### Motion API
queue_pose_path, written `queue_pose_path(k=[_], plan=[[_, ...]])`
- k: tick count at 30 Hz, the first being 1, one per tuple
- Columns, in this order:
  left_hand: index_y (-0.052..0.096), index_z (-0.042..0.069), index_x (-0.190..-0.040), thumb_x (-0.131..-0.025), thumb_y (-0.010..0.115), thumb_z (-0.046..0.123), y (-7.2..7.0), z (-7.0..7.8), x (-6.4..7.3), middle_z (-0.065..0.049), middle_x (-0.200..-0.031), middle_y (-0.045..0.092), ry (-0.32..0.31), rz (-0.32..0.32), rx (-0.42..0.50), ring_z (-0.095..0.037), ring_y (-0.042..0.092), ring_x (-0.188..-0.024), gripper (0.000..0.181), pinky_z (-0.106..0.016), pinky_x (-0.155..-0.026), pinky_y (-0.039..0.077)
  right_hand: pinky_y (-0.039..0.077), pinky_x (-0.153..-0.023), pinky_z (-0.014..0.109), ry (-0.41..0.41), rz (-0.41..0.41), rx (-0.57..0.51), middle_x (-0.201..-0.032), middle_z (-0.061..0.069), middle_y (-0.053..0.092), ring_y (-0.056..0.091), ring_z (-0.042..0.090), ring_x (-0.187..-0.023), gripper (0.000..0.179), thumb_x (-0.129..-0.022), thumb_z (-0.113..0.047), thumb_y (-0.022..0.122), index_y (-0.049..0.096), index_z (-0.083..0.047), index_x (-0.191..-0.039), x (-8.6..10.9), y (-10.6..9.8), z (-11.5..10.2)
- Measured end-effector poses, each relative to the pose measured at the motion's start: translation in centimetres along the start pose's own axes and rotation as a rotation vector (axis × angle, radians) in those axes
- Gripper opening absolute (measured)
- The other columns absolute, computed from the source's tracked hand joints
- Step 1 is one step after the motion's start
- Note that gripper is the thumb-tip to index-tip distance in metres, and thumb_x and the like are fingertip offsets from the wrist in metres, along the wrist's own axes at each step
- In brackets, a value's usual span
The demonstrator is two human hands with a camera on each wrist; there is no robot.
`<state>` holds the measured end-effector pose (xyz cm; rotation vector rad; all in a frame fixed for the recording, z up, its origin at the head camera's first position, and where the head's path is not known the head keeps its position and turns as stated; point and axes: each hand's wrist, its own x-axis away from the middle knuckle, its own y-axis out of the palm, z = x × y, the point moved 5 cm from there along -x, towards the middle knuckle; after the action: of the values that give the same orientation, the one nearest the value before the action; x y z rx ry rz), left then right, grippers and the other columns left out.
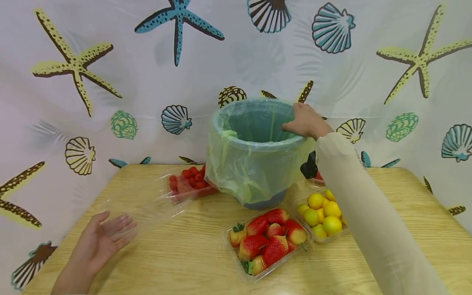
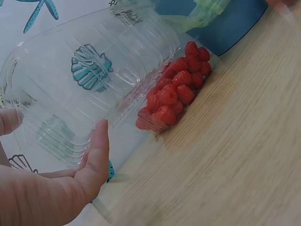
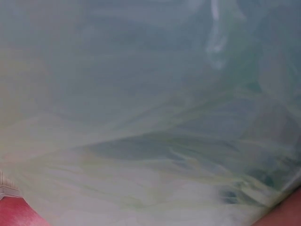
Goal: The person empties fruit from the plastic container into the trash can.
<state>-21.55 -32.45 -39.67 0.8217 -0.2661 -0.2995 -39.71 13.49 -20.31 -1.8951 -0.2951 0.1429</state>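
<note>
A blue bin (image 1: 263,200) stands at the back of the table, lined with a thin yellow-green bag (image 1: 247,168) folded over its rim. My right hand (image 1: 307,121) grips the rim's right side, thumb inside. The bag's translucent film (image 3: 150,117) fills the right wrist view, so the fingers' hold is hidden there. At the left, my left hand (image 1: 105,237) holds the end of a clear plastic container (image 2: 51,103) between thumb and fingers. This ribbed container reaches toward a box of raspberries (image 2: 176,87); whether the two are joined I cannot tell.
A clear box of strawberries (image 1: 271,241) lies in front of the bin. Beside it, partly behind the right sleeve, sits a box of yellow lemon-like fruit (image 1: 324,215). Something black (image 1: 309,166) shows behind the bin. A shell-patterned curtain (image 1: 147,90) hangs behind the wooden table (image 1: 177,262).
</note>
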Motion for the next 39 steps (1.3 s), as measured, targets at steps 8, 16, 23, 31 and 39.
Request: queue_pose_path(k=[8, 16, 23, 31, 39], plan=[[0.065, -0.005, -0.108, -0.104, 0.019, 0.035, -0.7, 0.2, 0.7, -0.018, -0.115, 0.064, 0.001, -0.115, 0.128, -0.032, 0.063, -0.109, 0.061, -0.045, -0.097, 0.049, 0.011, -0.118, 0.053, 0.003, -0.004, -0.008, -0.159, 0.023, 0.002, 0.001, 0.039, -0.147, 0.083, -0.094, -0.033, 0.050, 0.001, 0.005, -0.151, 0.1, -0.1, 0.2], [0.060, -0.012, -0.112, -0.103, 0.014, 0.040, -2.3, 0.0, 2.3, -0.026, -0.121, 0.058, -0.091, -0.188, 0.355, -0.041, 0.056, -0.117, 0.071, -0.050, -0.107, 0.038, 0.011, -0.118, 0.052, -0.002, -0.006, -0.005, -0.159, 0.023, 0.001, 0.001, 0.038, -0.147, 0.083, -0.094, -0.033, 0.049, 0.002, 0.005, -0.151, 0.1, -0.3, 0.2], [0.058, 0.003, -0.093, -0.102, 0.033, 0.038, -5.2, 0.3, 3.3, -0.013, -0.102, 0.057, -0.056, 0.285, 0.088, -0.030, 0.065, -0.095, 0.044, -0.046, -0.094, 0.050, 0.011, -0.118, 0.052, -0.002, 0.003, 0.013, -0.159, 0.023, 0.002, 0.002, 0.039, -0.147, 0.083, -0.094, -0.033, 0.049, 0.003, 0.006, -0.151, 0.1, -0.6, 0.2], [0.005, 0.011, -0.149, -0.101, 0.033, 0.040, -5.9, 0.8, 3.4, -0.008, -0.091, 0.062, -0.052, 0.469, -0.030, -0.022, 0.069, -0.087, 0.063, -0.038, -0.095, 0.051, 0.011, -0.118, 0.052, -0.003, 0.003, 0.007, -0.159, 0.023, 0.003, 0.002, 0.039, -0.147, 0.082, -0.094, -0.033, 0.049, 0.004, 0.006, -0.151, 0.1, -0.3, 0.4], [0.052, 0.016, -0.069, -0.100, 0.026, 0.046, -5.4, 1.5, 3.3, -0.008, -0.102, 0.062, -0.046, 0.664, -0.303, 0.001, 0.056, -0.070, 0.050, -0.018, -0.077, 0.052, 0.012, -0.118, 0.052, 0.000, 0.017, 0.005, -0.158, 0.024, 0.003, 0.003, 0.039, -0.147, 0.082, -0.094, -0.032, 0.049, 0.004, 0.007, -0.151, 0.2, -0.5, 0.4]])
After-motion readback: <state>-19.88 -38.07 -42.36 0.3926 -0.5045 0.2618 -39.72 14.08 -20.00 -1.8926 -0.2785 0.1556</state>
